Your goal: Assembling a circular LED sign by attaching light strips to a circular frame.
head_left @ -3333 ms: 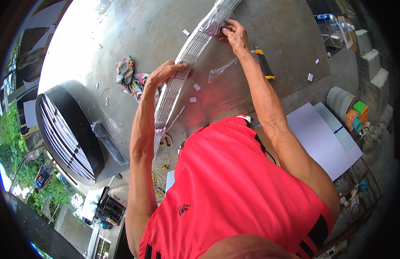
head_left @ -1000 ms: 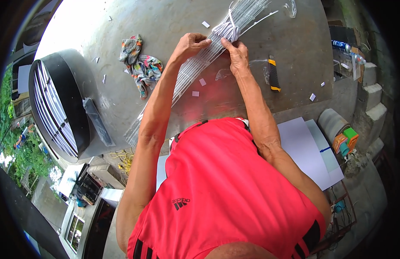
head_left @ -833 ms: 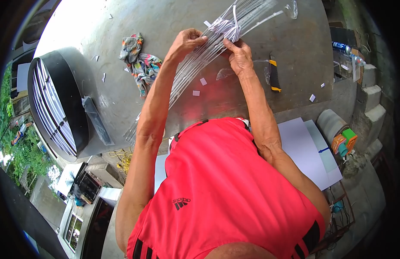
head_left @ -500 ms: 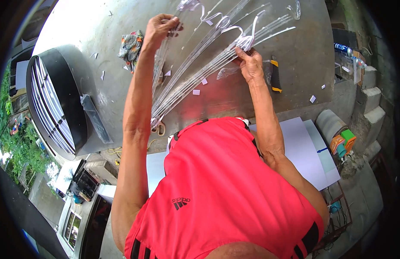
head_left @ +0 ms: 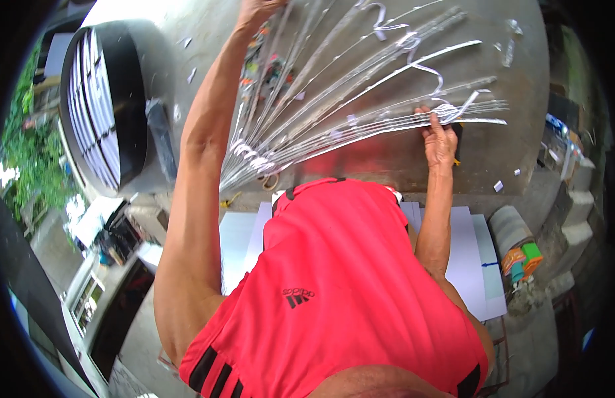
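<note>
A fan of long, thin, clear strips [head_left: 360, 83] spreads over the metal table, gathered at its near left end. Curly white ribbon [head_left: 433, 76] runs between the strips, and more white ribbon is wound round the gathered end. At the top edge of the view my left hand [head_left: 258, 10], partly cut off, is closed on the strips at the fan's left side. My right hand [head_left: 440, 140] pinches the nearest bundle of strips close to its far right end, by a ribbon tie. Under the fan's left part lies a patterned cloth [head_left: 274, 69], mostly covered.
On the left stands a black rounded case [head_left: 128, 99] with white slats, beside a dark plastic packet [head_left: 160, 136]. A yellow-and-black tool [head_left: 458, 142] is partly behind my right hand. Scissors handles [head_left: 271, 182] show at the near edge. White scraps [head_left: 498, 186] lie about the table [head_left: 188, 119].
The strips have spread into a wider fan. My left hand has moved up to the view's top edge; my right hand has gone right and down with its bundle.
</note>
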A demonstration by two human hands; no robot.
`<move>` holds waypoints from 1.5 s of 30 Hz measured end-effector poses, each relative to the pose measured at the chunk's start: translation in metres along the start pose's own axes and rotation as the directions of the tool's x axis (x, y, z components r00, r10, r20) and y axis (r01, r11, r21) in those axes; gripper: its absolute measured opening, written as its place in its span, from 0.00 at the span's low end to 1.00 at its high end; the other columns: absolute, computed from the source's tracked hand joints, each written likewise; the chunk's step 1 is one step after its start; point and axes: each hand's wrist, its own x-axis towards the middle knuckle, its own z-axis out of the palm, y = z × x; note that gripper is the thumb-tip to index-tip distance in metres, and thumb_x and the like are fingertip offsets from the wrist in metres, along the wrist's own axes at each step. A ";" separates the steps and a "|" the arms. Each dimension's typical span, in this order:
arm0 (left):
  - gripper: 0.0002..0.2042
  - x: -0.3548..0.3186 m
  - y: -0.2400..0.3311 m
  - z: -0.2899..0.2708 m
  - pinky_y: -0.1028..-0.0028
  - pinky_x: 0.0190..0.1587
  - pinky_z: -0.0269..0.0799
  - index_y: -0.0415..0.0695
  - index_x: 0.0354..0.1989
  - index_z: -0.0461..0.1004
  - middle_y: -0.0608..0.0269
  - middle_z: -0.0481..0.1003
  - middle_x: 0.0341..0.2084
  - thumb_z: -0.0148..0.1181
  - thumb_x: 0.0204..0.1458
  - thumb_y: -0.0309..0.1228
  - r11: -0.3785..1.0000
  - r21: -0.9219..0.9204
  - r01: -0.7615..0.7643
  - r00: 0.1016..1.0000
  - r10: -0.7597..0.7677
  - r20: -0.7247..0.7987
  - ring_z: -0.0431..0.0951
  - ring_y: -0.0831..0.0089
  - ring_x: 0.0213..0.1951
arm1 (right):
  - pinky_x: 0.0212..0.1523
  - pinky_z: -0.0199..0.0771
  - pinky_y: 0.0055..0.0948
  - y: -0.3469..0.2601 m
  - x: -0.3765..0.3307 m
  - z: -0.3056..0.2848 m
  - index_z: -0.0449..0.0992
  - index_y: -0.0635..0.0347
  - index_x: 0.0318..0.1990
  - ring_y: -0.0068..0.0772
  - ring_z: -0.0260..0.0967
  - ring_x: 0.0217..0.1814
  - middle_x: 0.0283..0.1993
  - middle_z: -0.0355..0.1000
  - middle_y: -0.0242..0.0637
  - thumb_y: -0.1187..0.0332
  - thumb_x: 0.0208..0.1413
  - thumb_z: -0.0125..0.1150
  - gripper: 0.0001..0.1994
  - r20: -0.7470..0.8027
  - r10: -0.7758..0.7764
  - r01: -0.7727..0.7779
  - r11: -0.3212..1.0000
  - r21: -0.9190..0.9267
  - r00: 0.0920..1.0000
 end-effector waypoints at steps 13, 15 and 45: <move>0.25 -0.277 -0.033 -0.015 0.61 0.48 0.77 0.37 0.45 0.82 0.45 0.84 0.37 0.67 0.54 0.51 0.819 0.372 0.436 0.892 -0.341 -0.295 0.85 0.51 0.42 | 0.61 0.80 0.55 0.080 -0.060 0.062 0.76 0.57 0.41 0.58 0.78 0.58 0.46 0.78 0.45 0.72 0.64 0.66 0.04 0.268 0.457 -0.466 0.884 -0.034 0.848; 0.25 -0.272 -0.042 -0.016 0.61 0.48 0.77 0.37 0.46 0.82 0.45 0.84 0.38 0.67 0.55 0.51 0.847 0.280 0.451 0.857 -0.323 -0.402 0.85 0.52 0.42 | 0.57 0.84 0.47 0.083 -0.069 0.075 0.73 0.61 0.42 0.54 0.80 0.55 0.45 0.77 0.44 0.66 0.65 0.65 0.09 0.300 0.471 -0.431 0.881 -0.195 0.829; 0.08 -0.309 0.162 0.081 0.61 0.45 0.74 0.43 0.41 0.76 0.59 0.78 0.38 0.67 0.56 0.28 0.801 0.083 -0.593 0.802 0.578 0.151 0.78 0.56 0.42 | 0.63 0.76 0.43 -0.015 -0.072 0.157 0.65 0.56 0.69 0.39 0.71 0.65 0.66 0.70 0.41 0.62 0.63 0.61 0.27 0.893 -0.051 -0.283 0.939 0.196 0.448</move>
